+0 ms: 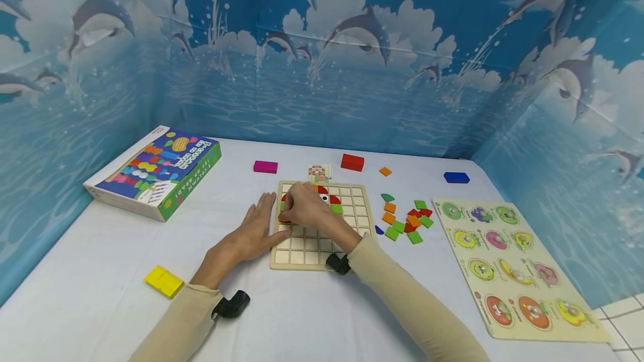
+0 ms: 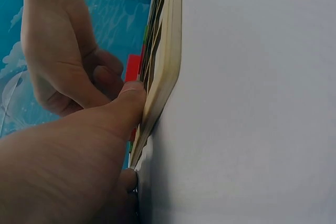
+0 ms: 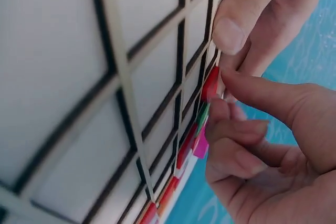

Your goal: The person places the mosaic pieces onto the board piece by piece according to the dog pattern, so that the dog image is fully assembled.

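A wooden grid board lies on the white table, with red, green and orange tiles and an eye tile in its far rows. My right hand is over the board's left columns. Between its thumb and fingers it pinches a small red tile, right at a cell near the board's edge. My left hand lies with fingers stretched along the left side of the board, its thumb on the rim. A small patterned card lies just behind the board.
Loose coloured tiles are scattered right of the board. A fruit puzzle board lies at the far right, a game box at the left. Yellow, magenta, red and blue blocks stand around.
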`<state>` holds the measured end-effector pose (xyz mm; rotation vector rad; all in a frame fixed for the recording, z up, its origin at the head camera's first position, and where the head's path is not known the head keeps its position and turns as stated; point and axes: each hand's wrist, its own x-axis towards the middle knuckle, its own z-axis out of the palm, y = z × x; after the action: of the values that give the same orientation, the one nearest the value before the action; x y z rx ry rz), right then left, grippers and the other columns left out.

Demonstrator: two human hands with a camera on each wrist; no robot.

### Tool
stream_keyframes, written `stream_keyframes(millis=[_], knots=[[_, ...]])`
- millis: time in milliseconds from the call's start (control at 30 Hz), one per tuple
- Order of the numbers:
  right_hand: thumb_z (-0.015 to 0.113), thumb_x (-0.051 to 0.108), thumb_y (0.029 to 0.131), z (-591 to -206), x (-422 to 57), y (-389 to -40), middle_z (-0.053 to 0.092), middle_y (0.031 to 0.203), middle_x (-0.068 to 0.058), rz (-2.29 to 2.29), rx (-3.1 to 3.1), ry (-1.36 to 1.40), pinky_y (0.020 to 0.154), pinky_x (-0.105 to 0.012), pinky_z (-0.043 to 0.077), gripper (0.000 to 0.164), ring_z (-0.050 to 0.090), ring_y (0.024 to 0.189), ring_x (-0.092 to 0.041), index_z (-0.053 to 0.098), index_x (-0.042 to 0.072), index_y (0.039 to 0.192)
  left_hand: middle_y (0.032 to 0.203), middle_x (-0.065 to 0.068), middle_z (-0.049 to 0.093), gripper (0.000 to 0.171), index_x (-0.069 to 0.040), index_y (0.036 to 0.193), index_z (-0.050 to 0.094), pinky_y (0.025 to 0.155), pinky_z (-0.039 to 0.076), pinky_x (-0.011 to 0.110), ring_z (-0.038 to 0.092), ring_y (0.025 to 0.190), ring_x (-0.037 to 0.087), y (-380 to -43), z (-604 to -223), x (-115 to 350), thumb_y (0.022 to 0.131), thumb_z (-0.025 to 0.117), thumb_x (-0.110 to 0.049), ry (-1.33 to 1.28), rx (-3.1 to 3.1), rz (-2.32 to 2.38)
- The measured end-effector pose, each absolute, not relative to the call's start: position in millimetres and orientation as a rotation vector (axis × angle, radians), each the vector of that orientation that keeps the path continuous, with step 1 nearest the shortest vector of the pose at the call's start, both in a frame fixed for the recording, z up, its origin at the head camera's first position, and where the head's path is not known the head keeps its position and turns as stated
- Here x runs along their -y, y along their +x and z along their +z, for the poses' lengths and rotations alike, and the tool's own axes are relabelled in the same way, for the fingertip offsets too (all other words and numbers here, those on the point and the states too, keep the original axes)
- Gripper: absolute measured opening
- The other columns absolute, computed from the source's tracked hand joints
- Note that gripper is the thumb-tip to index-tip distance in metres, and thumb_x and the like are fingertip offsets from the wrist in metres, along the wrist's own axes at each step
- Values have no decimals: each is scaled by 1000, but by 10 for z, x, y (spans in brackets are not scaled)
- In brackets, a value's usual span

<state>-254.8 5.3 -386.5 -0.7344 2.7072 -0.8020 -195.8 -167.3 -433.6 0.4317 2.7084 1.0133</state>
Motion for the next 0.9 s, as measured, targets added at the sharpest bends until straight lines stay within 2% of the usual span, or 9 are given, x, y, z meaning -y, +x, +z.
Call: stream_keyframes(millis=[367,633,733,833,900], knots=[[92,12,88,-3865,5,-2523,62,54,0,-765,-2709,-624,45,-20,35,31,46,48,-10,75,3,63,179,26,-2,100,4,171,2,134,2,56,-4,167,39,-1965,-4340,1672,107,68,-36,403,-2712,1001],[89,11,90,-3846,21,-2520,49,46,4,-781,-2661,-607,44,-20,29,33,38,44,-8,75,-2,63,179,26,-2,100,5,170,1,135,1,56,-4,167,39,-1962,-4346,1686,107,67,-36,410,-2711,1004],[87,9,90,-3826,-17,-2513,53,55,3,-818,-2646,-636,48,-20,33,27,42,50,-8,73,-2,70,179,26,-3,99,5,170,0,135,0,56,-5,167,38,-1958,-4343,1686,108,66,-35,424,-2711,1012],[85,5,90,-3823,-67,-2513,58,66,-1,-890,-2641,-664,53,-21,38,16,48,57,-10,70,-1,86,179,25,-3,99,3,171,0,135,0,55,-5,167,38,-1954,-4337,1683,108,65,-36,422,-2709,1021],[84,4,90,-3835,-94,-2519,61,71,-3,-934,-2645,-688,56,-22,41,16,51,60,-11,69,2,95,179,25,-4,99,3,171,0,135,1,56,-5,167,38,-1952,-4334,1682,109,65,-37,417,-2709,1020]])
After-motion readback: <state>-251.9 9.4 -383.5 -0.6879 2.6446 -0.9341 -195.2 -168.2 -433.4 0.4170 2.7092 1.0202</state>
